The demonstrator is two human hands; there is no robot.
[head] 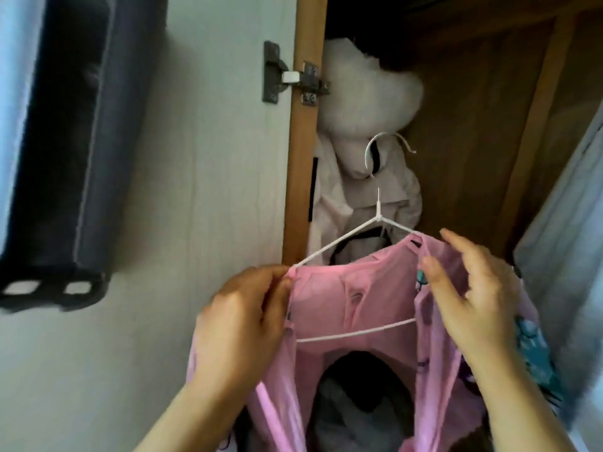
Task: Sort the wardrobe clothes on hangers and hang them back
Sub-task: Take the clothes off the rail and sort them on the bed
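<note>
an open wooden wardrobe [473,125] fills the background, a pale jacket [365,197] hanging inside. in front of it, a pink garment [352,295] sits on a white hanger [378,220], hook pointing up toward the wardrobe. the left hand [241,324] pinches the garment's left shoulder at the hanger's end; the right hand [473,295], fingers loosely spread, seems to be smoothing the right shoulder.

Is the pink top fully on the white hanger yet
Partly on. The pink top covers the white hanger on the right; its left arm is bare.
</note>
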